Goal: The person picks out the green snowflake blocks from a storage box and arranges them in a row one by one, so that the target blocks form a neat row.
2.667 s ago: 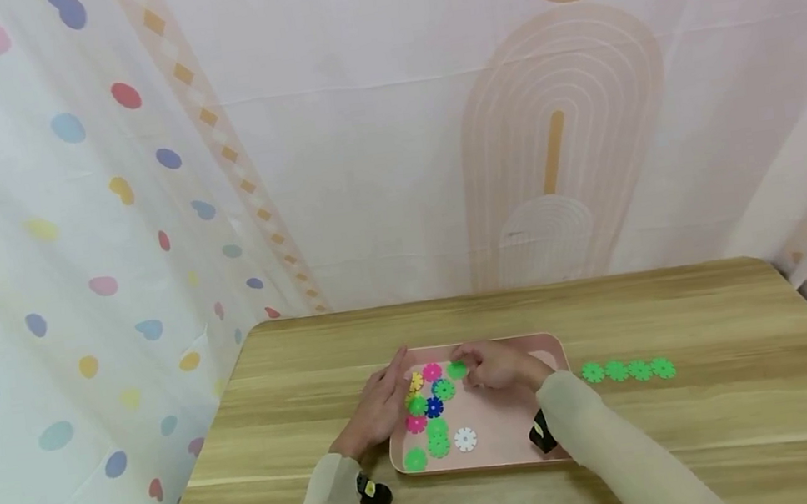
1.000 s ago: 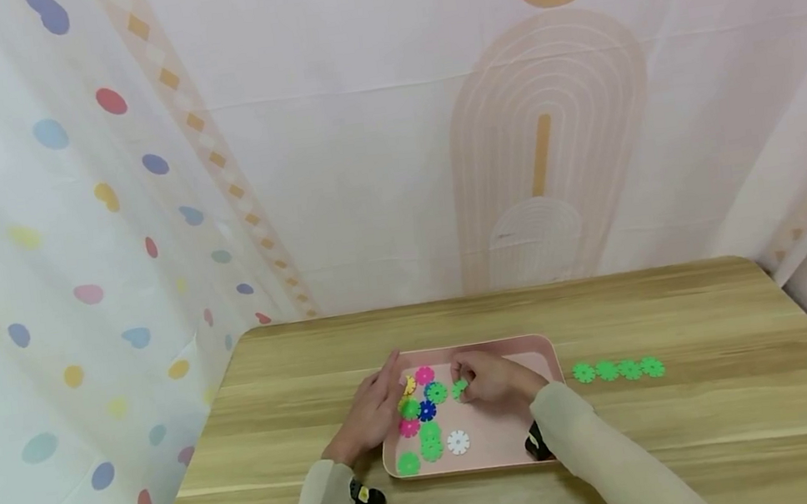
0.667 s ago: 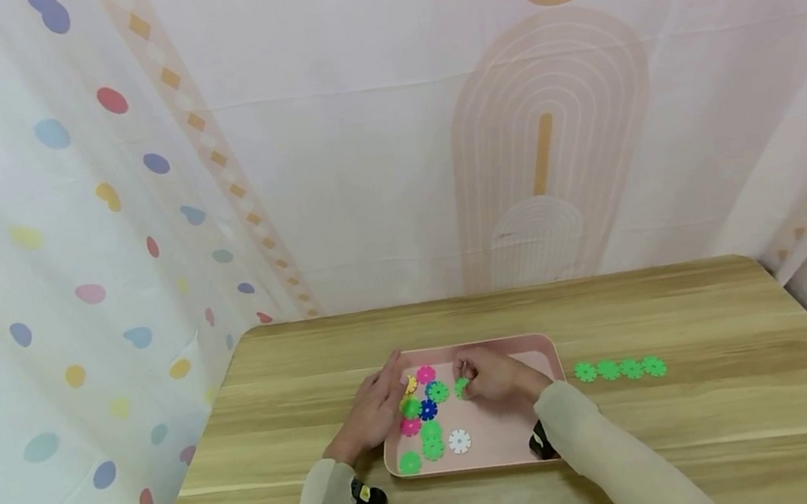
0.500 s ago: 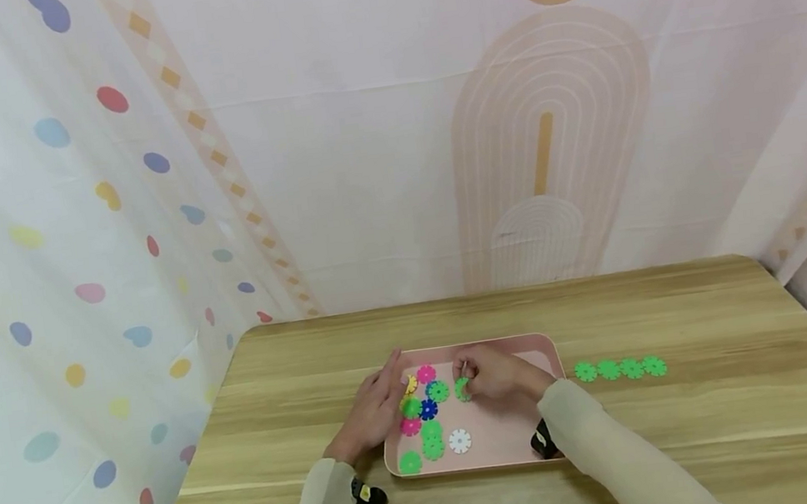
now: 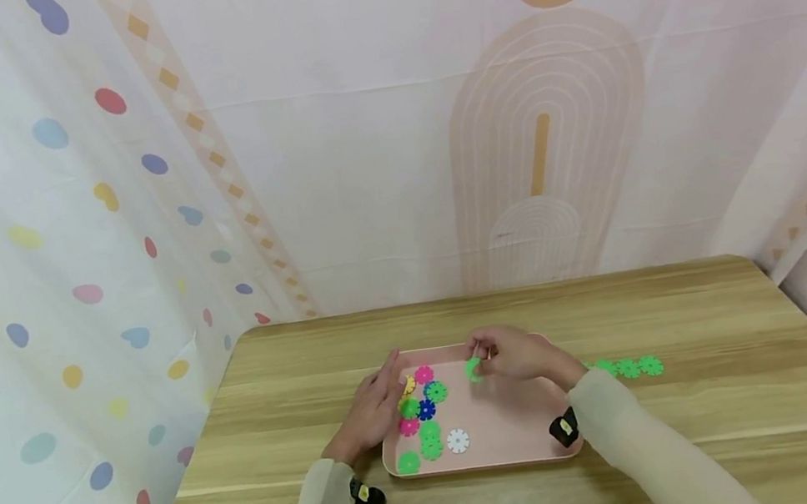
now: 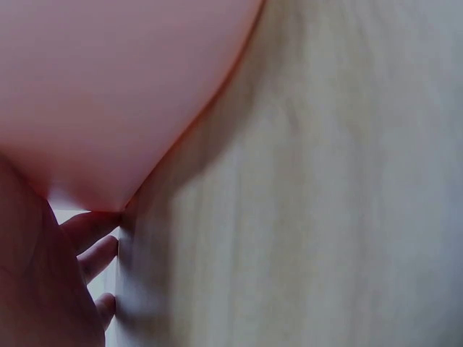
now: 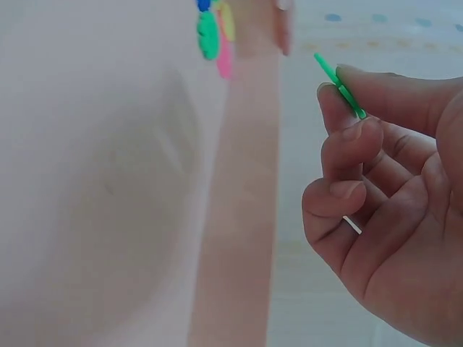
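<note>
In the head view my right hand point(image 5: 510, 354) is over the back of the pink tray point(image 5: 520, 461), pinching a green notched snowflake disc point(image 5: 472, 369). The right wrist view shows that disc edge-on point(image 7: 349, 100) between thumb and index finger, the other fingers curled below. My left hand point(image 5: 372, 411) rests along the tray's left rim with fingers extended; the left wrist view has its fingertips point(image 6: 98, 228) at the tray's outer wall point(image 6: 130, 94). Beside it in the tray lie several loose discs: pink point(image 5: 424, 375), dark blue point(image 5: 426, 410), green point(image 5: 409, 462) and white point(image 5: 459, 441).
On the wooden table point(image 5: 732, 405), right of the tray, lies a row of green discs point(image 5: 629, 368), its left end hidden by my right arm. A patterned curtain point(image 5: 362, 164) hangs behind the table's far edge. Each wrist wears a small black camera point(image 5: 369, 500).
My right hand first reached to a green disc at the tray's back, then pinched it. In the last half second it has moved up and right with the disc. My left hand stays put.
</note>
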Tool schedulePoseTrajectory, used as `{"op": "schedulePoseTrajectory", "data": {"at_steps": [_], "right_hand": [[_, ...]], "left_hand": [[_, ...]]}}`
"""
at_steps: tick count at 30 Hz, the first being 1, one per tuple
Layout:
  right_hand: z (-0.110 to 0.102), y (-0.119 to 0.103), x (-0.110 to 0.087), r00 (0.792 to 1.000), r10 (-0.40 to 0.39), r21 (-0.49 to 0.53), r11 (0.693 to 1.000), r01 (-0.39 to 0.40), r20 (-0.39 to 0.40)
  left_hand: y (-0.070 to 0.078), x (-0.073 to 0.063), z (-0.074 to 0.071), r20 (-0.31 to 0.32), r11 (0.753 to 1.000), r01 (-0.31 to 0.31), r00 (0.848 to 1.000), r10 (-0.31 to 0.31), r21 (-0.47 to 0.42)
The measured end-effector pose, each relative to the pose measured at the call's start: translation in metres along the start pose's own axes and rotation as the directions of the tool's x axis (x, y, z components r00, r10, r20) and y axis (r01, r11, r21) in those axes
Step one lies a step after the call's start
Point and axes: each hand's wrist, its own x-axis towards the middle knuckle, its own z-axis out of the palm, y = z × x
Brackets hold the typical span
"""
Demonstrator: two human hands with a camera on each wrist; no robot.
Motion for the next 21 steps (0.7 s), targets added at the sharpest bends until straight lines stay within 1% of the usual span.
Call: {"op": "schedulePoseTrajectory", "data": {"at_steps": [3,10,15,21], "right_hand": [[-0.009,0.004,-0.008,1.000,-0.002,0.007,1.000,0.002,-0.022],[-0.032,0.016,-0.033,0.998,-0.003,0.072,0.997,0.008,-0.067],[-0.049,0.027,-0.050,0.993,0.006,0.070,0.998,0.002,-0.114],[-0.067,0.037,-0.072,0.988,0.021,0.072,0.997,-0.009,-0.155]], "left_hand": [[0.000,0.000,0.001,-0.002,1.000,0.001,1.000,-0.001,-0.002],[0.000,0.001,0.001,0.002,1.000,0.008,1.000,-0.008,-0.004],[0.000,0.001,0.001,-0.003,1.000,0.002,1.000,-0.002,0.009],[-0.001,0.002,0.002,-0.007,1.000,0.002,1.000,-0.002,-0.004]]}}
